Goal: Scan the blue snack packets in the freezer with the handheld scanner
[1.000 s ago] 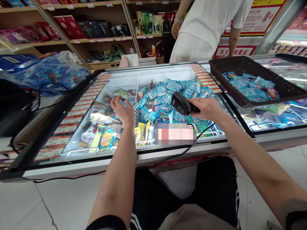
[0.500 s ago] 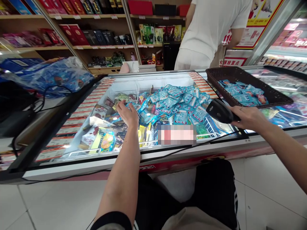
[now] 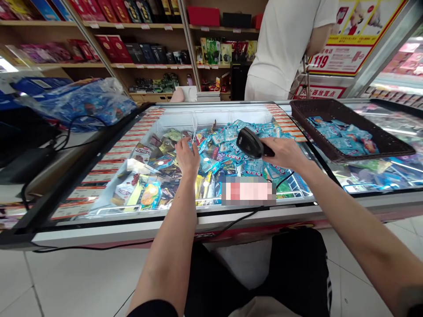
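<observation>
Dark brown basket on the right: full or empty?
Partly filled: the basket holds blue packets bunched toward its left, while dark bare bottom shows to their right.

Behind the freezer: shelves. Right of the scanner: 1 basket, holding packets. Left of the freezer: 1 plastic bag.

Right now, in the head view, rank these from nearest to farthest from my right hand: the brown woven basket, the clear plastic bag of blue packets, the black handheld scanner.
1. Black handheld scanner: gripped in your right hand.
2. Brown woven basket: to that hand's right.
3. Clear plastic bag of blue packets: far to that hand's left.
</observation>
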Motion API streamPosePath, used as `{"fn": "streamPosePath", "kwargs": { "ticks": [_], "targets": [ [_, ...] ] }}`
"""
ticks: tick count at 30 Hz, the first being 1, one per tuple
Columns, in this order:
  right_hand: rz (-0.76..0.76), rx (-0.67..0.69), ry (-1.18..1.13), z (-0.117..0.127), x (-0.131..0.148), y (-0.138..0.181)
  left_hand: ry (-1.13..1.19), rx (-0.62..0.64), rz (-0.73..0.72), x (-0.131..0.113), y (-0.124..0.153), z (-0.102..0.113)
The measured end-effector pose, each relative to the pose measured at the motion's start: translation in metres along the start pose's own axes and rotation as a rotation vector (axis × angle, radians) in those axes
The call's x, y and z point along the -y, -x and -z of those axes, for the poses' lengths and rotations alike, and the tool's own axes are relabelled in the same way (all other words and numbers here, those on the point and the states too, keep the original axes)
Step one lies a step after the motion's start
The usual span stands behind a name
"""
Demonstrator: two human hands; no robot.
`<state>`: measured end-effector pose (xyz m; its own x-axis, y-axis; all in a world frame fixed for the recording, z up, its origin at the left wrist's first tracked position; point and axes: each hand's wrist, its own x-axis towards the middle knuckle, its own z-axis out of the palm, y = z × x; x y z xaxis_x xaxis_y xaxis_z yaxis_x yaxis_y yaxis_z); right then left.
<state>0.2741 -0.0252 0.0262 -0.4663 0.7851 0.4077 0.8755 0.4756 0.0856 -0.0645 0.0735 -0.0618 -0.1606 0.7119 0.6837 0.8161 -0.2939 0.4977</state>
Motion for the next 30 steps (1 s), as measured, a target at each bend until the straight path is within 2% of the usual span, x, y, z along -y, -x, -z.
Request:
{"fn": "streamPosePath", "kwargs": {
  "ticks": [4, 7, 10, 15, 20, 25, 30],
  "targets": [
    [-0.132, -0.064, -0.129, -0.012, 0.016, -0.018, 0.012, 0.082, -0.086, -0.003, -0.002, -0.004],
    [-0.222, -0.053, -0.263, -0.018, 0.018, -0.025, 0.05, 0.196, -0.172, -0.008, -0.001, -0.007],
    [-0.271, -0.03, -0.345, -0.027, 0.014, -0.03, 0.058, 0.251, -0.197, -0.014, -0.002, -0.011],
    [-0.247, 0.009, -0.318, -0.037, 0.01, -0.039, 0.025, 0.307, -0.227, -0.017, -0.004, -0.017],
    [-0.191, 0.103, -0.245, -0.026, 0.009, -0.051, -0.007, 0.361, -0.155, -0.022, -0.012, -0.028],
    [-0.247, 0.069, -0.164, -0.027, 0.009, -0.054, -0.036, 0.414, -0.135, -0.033, -0.033, -0.053],
    [-0.188, 0.055, -0.155, -0.037, 0.011, -0.05, -0.097, 0.485, -0.08, -0.034, -0.049, -0.078]
  ]
}}
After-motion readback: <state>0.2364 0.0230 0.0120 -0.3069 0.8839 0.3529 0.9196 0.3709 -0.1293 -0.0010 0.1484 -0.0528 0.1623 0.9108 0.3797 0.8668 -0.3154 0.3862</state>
